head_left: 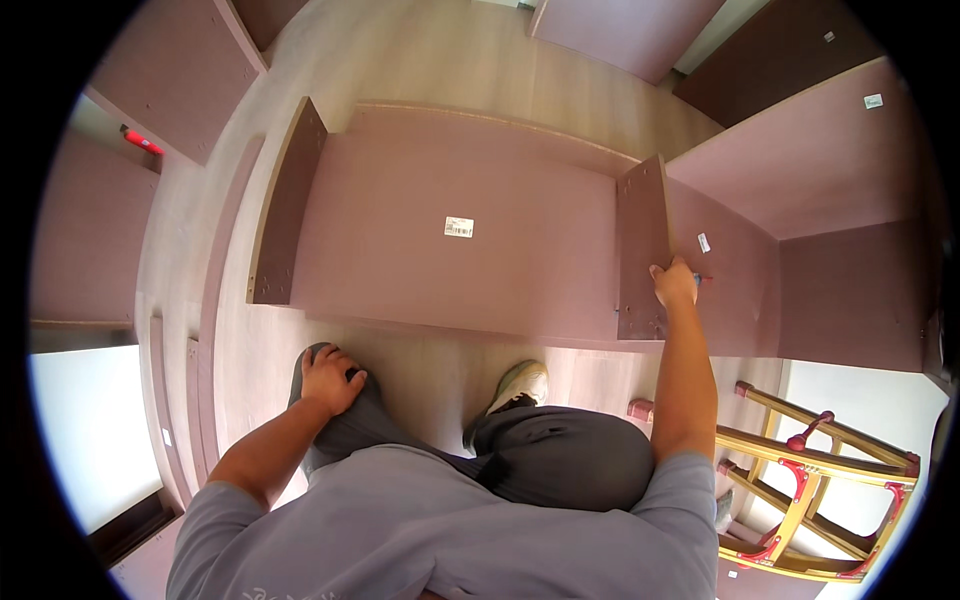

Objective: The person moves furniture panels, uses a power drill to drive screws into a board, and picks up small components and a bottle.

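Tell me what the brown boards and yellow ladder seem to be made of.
Brown boards: probably laminated engineered wood, matte; evenly coloured faces, paler edge on the left upright. Yellow ladder: perhaps metal, satin; slim, smooth rails. Red fittings: likely smooth plastic, from their rounded, moulded shape.

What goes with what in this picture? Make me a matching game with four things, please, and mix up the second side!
Things:
1. Left hand
2. Right hand
3. Ladder
4. Shirt

Places and colours:
A. Yellow with red parts
B. At the edge of an upright brown panel
C. Plain-coloured grey, with some pale marks
D. Resting on the left leg

Right pairs: 1-D, 2-B, 3-A, 4-C.
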Demonstrator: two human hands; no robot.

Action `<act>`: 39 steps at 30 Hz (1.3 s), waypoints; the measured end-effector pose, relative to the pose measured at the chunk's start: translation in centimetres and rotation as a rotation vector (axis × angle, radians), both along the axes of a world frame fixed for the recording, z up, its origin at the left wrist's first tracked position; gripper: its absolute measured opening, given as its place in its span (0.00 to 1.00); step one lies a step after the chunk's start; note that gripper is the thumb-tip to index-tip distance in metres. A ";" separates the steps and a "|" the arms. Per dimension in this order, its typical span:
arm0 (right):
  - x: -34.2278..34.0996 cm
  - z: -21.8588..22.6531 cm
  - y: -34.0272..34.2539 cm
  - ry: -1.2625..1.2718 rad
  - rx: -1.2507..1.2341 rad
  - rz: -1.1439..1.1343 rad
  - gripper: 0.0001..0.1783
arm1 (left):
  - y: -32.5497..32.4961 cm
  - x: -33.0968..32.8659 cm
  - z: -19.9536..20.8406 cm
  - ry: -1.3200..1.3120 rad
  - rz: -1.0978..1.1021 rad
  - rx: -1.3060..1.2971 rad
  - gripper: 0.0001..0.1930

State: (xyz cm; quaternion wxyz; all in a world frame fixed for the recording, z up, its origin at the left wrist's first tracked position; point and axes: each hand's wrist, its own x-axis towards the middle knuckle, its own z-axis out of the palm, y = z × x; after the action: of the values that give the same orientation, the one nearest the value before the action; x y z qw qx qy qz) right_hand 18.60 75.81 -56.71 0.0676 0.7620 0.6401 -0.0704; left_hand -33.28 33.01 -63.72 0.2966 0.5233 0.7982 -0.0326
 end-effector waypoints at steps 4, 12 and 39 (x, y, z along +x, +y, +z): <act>-1.3 -0.5 0.0 -0.002 -0.052 0.017 0.31 | -0.5 0.1 0.4 0.010 0.008 0.005 0.18; -1.2 -3.2 -3.3 0.082 -0.024 0.017 0.33 | 0.2 0.4 0.1 0.025 -0.012 -0.008 0.17; 6.8 -21.0 -16.2 1.408 0.107 -0.876 0.30 | -2.8 -1.7 0.5 -0.009 -0.053 -0.002 0.20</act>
State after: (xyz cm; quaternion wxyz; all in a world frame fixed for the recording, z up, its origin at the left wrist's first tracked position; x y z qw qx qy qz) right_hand 25.40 59.62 -77.70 -0.4186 0.7222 0.1807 -0.5201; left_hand -34.99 30.21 -63.21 0.3000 0.5441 0.7826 -0.0388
